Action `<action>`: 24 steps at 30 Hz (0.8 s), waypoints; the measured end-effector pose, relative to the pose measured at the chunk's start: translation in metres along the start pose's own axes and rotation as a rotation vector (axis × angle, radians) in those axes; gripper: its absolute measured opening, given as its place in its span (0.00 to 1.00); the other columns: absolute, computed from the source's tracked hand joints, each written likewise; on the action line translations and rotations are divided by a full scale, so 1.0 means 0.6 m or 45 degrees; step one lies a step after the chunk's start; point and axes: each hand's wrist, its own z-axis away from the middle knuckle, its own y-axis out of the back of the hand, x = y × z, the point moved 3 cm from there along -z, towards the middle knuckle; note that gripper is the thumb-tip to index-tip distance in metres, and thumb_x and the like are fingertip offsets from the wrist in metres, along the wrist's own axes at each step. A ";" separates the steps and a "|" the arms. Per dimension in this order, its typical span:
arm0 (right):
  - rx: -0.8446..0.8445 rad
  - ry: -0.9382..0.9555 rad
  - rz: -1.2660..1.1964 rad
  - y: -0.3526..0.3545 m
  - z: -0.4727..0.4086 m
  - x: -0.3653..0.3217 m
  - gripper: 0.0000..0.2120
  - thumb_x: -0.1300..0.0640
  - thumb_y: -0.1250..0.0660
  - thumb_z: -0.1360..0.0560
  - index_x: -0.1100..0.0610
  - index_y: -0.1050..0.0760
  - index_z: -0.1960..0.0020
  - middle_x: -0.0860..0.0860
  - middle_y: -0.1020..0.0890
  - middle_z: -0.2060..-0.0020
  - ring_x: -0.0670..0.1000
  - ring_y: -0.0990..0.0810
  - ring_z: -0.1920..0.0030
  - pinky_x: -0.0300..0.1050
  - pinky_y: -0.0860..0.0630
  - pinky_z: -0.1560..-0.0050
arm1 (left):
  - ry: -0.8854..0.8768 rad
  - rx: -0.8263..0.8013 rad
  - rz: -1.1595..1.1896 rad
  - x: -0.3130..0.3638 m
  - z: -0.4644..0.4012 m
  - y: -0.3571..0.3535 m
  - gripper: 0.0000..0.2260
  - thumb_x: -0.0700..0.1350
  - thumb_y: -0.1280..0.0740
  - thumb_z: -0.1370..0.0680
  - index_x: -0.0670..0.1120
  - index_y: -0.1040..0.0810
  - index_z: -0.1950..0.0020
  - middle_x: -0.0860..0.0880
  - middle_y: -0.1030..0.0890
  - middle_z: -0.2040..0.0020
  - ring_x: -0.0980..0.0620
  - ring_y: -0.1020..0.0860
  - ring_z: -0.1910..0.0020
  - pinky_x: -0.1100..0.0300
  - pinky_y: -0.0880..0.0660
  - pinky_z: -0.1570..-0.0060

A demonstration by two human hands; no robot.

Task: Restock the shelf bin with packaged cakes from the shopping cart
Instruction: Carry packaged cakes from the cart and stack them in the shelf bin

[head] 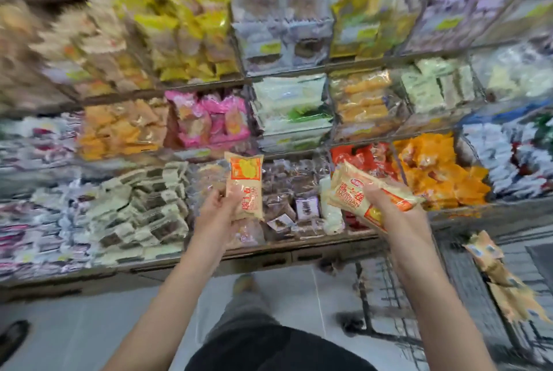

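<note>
- Shelving (299, 83) fills the upper view: rows of wire bins packed with colourful snack packets, blurred towards the edges.
- Pale floor tiles (89, 325) show below, between the person's two bare forearms.
- At lower right stands the wire shopping cart (466, 296), with several more beige-and-orange cake packets (505, 281) lying along its far side.
- Just beyond the hands sits a low bin (287, 191) holding dark-wrapped packets; which bin is meant for the cakes cannot be told.
- The left hand (220, 215) holds one beige cake packet (245, 185) upright, long axis pointing up towards the shelves, orange label at the top. Fingers and thumb curl round its lower half.
- The right hand (398, 209) clasps a small stack of the same packets (368, 194), apparently two or more, fingers wrapped over them. Their long axis slants from upper left down to lower right.
- Both hands hover in front of the bottom row of bins, left hand before the clear and dark packets, right hand before the red packets (362, 158).
- Judged from this, both hands are about equally near the shelf; the left packet already points forward, while the right stack would need turning to go in lengthwise.
</note>
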 end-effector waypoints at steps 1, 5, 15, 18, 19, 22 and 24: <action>-0.036 0.014 0.025 -0.032 -0.007 -0.007 0.10 0.53 0.27 0.30 0.53 0.22 0.50 0.51 0.15 0.55 0.50 0.16 0.55 0.45 0.22 0.53 | -0.052 0.048 -0.009 0.011 -0.007 0.029 0.07 0.42 0.37 0.21 0.45 0.26 0.44 0.49 0.17 0.56 0.55 0.18 0.62 0.60 0.20 0.64; -0.173 0.067 0.035 -0.177 -0.037 -0.028 0.08 0.55 0.28 0.29 0.53 0.23 0.51 0.50 0.16 0.57 0.47 0.17 0.60 0.43 0.22 0.57 | -0.153 0.267 -0.124 0.045 -0.041 0.158 0.07 0.49 0.35 0.23 0.54 0.26 0.45 0.49 0.18 0.51 0.55 0.19 0.59 0.63 0.25 0.66; -0.453 0.089 0.026 -0.541 -0.080 -0.041 0.23 0.45 0.24 0.38 0.52 0.24 0.47 0.49 0.14 0.59 0.50 0.15 0.58 0.43 0.19 0.59 | -0.426 0.470 -0.483 0.213 -0.213 0.395 0.15 0.59 0.39 0.23 0.53 0.29 0.41 0.58 0.24 0.56 0.63 0.25 0.60 0.67 0.32 0.66; -0.463 0.102 -0.008 -0.619 -0.093 -0.052 0.13 0.48 0.26 0.32 0.48 0.25 0.50 0.47 0.14 0.60 0.49 0.15 0.59 0.46 0.21 0.58 | -0.612 0.424 -0.584 0.291 -0.285 0.424 0.06 0.47 0.36 0.21 0.54 0.28 0.45 0.60 0.24 0.55 0.67 0.24 0.59 0.72 0.30 0.66; -0.462 0.119 -0.021 -0.639 -0.096 -0.059 0.12 0.49 0.27 0.31 0.48 0.24 0.51 0.47 0.14 0.60 0.48 0.15 0.59 0.43 0.21 0.58 | -0.674 0.391 -0.616 0.320 -0.309 0.428 0.07 0.45 0.36 0.21 0.54 0.29 0.46 0.61 0.24 0.54 0.71 0.25 0.59 0.75 0.30 0.66; -0.471 0.150 -0.019 -0.686 -0.104 -0.085 0.14 0.49 0.27 0.31 0.50 0.24 0.47 0.48 0.14 0.56 0.47 0.15 0.56 0.40 0.21 0.58 | -0.804 0.300 -0.752 0.403 -0.385 0.433 0.08 0.43 0.36 0.21 0.51 0.29 0.43 0.58 0.24 0.50 0.71 0.25 0.57 0.77 0.30 0.65; -0.474 0.166 -0.022 -0.707 -0.110 -0.098 0.15 0.50 0.27 0.31 0.50 0.24 0.46 0.50 0.15 0.55 0.48 0.15 0.54 0.46 0.20 0.53 | -0.887 0.300 -0.908 0.458 -0.439 0.427 0.11 0.42 0.36 0.21 0.48 0.30 0.39 0.55 0.25 0.46 0.68 0.25 0.55 0.77 0.31 0.64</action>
